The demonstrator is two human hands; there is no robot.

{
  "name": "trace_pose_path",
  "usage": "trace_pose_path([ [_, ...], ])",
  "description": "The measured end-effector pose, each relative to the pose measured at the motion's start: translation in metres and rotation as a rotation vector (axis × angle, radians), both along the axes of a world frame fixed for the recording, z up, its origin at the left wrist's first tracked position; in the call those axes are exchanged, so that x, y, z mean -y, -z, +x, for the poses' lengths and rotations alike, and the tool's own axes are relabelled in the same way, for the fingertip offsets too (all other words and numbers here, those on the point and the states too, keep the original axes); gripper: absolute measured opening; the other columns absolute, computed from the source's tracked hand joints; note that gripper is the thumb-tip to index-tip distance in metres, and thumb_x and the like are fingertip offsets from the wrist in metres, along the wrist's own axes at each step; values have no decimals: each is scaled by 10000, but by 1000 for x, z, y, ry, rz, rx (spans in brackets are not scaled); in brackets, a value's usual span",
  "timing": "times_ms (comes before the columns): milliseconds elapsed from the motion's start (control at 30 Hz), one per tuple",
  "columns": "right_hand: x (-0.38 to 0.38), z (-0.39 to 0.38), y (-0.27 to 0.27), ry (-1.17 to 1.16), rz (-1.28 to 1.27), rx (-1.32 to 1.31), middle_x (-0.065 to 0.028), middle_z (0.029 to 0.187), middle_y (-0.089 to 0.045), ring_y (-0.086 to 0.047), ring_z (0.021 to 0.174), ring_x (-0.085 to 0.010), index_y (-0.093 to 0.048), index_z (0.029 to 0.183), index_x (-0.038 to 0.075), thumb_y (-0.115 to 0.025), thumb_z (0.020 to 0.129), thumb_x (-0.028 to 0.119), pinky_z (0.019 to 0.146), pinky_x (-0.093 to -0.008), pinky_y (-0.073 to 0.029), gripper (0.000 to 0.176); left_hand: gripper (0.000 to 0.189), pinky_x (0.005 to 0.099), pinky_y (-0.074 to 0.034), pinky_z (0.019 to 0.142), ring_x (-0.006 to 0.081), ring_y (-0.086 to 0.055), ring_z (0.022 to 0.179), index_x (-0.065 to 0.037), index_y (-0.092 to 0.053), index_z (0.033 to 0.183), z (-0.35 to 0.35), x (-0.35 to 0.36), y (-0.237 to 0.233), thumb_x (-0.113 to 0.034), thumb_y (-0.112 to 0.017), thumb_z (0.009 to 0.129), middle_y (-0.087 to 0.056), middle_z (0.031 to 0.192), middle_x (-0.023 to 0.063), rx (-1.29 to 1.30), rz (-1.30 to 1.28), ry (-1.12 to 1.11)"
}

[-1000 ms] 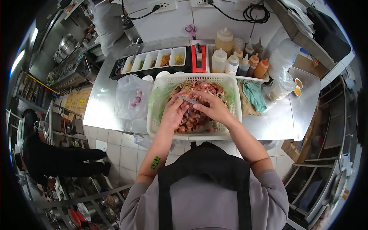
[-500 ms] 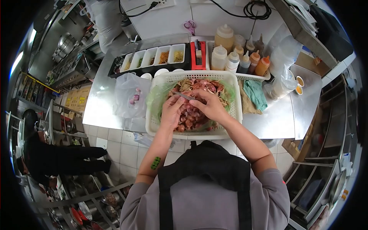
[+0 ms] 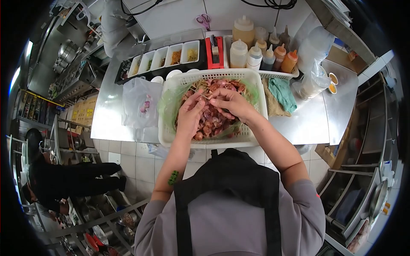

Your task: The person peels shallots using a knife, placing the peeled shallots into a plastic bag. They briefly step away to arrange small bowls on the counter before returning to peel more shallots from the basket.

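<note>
Both my hands are over a white plastic basket (image 3: pixel 169 135) lined with a green plastic bag (image 3: pixel 169 102) full of unpeeled shallots (image 3: pixel 209 123). My left hand (image 3: pixel 190 116) pinches a shallot at its fingertips, which the fingers mostly cover. Close beside it, my right hand (image 3: pixel 234 105) is closed around a small knife (image 3: pixel 206 97), its thin blade pointing toward the left fingers. Most of the knife's handle is hidden in the right hand. Left of the basket lies a clear plastic bag (image 3: pixel 133 105) with a few peeled shallots (image 3: pixel 146 104) in it.
Behind the basket stand a tray of white condiment containers (image 3: pixel 176 56), a red tape dispenser (image 3: pixel 215 52) and several squeeze bottles (image 3: pixel 255 56). A green cloth (image 3: pixel 282 94) lies to the right. Purple scissors (image 3: pixel 203 20) hang on the wall. Another person (image 3: pixel 72 177) stands at far left.
The knife blade showed broadly across the fingertips before; now only a thin edge shows. My hands have shifted slightly, still close together, and the view has tilted a little.
</note>
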State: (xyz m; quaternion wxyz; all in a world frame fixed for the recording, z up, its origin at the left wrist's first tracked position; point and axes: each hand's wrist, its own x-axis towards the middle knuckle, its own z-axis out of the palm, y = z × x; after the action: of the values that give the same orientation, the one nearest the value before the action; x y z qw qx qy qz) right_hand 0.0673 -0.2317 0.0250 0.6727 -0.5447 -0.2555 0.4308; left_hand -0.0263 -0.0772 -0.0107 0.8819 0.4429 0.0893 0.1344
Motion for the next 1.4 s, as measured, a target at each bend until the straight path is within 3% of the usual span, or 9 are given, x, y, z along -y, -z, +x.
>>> trace_pose_path([
  [200, 0, 4, 3, 222, -84, 95, 26, 583, -463, -359, 395, -39, -526, 1059, 87, -539, 901, 225, 355, -184, -244, 210, 401, 270, -481, 818, 209, -577, 977, 10, -456, 1237, -3, -2, -6, -33, -564, 854, -562, 1108, 117, 9, 13, 20],
  [267, -1, 1, 6, 392, -146, 311, -26, 681, -513, -468, 570, -96, -505, 1173, 71, -515, 910, 218, 545, -232, -412, 302, 385, 275, -478, 849, 231, -572, 1012, 13, -450, 1239, -4, -2, -6, -41, -539, 868, -550, 1146, 137, 16, 21, 18],
  [467, 0, -5, 7, 222, -25, 484, -67, 986, -604, -546, 783, -126, -471, 1272, 109, -484, 916, 176, 734, -267, -446, 363, 387, 336, -482, 894, 273, -547, 1077, 24, -429, 1253, -5, -5, -10, -45, -518, 882, -556, 1134, 138, 52, -152, 125],
  [667, 5, -8, 1, 129, -38, 634, -106, 1162, -581, -572, 1029, -214, -484, 1265, 129, -534, 883, 191, 896, -312, -422, 390, 387, 312, -469, 907, 190, -582, 970, 19, -442, 1251, -5, 0, -7, -57, -530, 882, -569, 1091, 95, 34, -121, 9],
  [1000, 4, -9, 2, 68, -62, 746, -84, 1135, -595, -568, 982, -176, -473, 1279, 108, -574, 870, 211, 894, -310, -417, 434, 301, 275, -478, 855, 152, -567, 967, 28, -523, 1142, -8, -10, 0, -65, -572, 860, -570, 1100, 88, 3, 17, 57],
  [1133, 2, -12, 8, 136, -6, 651, -130, 988, -625, -597, 901, -242, -536, 1160, 83, -595, 843, 194, 831, -330, -444, 342, 223, 291, -496, 796, 170, -572, 941, 46, -571, 1030, -7, -4, -1, -64, -608, 839, -532, 1157, 132, -14, 106, 27],
  [1267, -1, -14, 12, 184, -6, 642, -123, 873, -615, -589, 821, -230, -542, 1006, 37, -598, 835, 170, 761, -336, -446, 224, 283, 282, -476, 796, 158, -571, 955, 40, -553, 1106, -8, -1, -3, -67, -591, 847, -546, 1182, 117, 15, 148, 37],
  [1333, -2, -18, 11, 213, 19, 663, -119, 856, -609, -584, 798, -225, -539, 997, 36, -601, 835, 170, 746, -333, -445, 220, 152, 298, -490, 804, 205, -542, 1035, 40, -605, 936, -8, -1, -5, -59, -626, 823, -493, 1215, 157, -4, 122, 29],
  [1400, -1, -19, 10, 243, 45, 685, -115, 839, -604, -579, 775, -220, -536, 987, 35, -603, 834, 171, 730, -331, -445, 216, 141, 298, -488, 806, 205, -527, 1058, 39, -612, 921, -8, -2, -3, -58, -630, 820, -493, 1216, 154, -11, 142, 29],
])
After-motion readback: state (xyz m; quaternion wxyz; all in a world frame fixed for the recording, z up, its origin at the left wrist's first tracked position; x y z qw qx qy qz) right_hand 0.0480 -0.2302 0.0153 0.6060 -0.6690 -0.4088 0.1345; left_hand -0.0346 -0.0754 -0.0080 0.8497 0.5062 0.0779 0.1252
